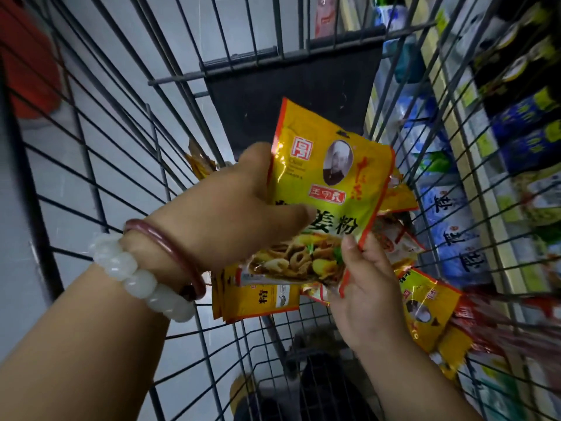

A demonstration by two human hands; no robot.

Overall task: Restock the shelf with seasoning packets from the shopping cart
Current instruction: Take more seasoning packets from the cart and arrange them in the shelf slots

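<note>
nearest, the right hand [361, 287] pinches the bottom corner of the yellow seasoning packet [328, 189]; the left hand [243, 208] clamps its left edge, thumb across the front. the packet is raised above the shopping cart [121, 147], long axis running near to far. the shelf [501, 147] lies right, closer to the right hand.

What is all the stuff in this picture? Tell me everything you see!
held seasoning packets: a small stack, yellow with red edges, over the cart
loose packets: several, yellow and red, in the cart's bottom
shopping cart: one, dark wire
shelf: one, right of the cart, with blue, white and green packs
bracelets: two, white beads and a dark red bangle, left wrist
left hand: grips the stack
right hand: pinches its lower edge
</note>
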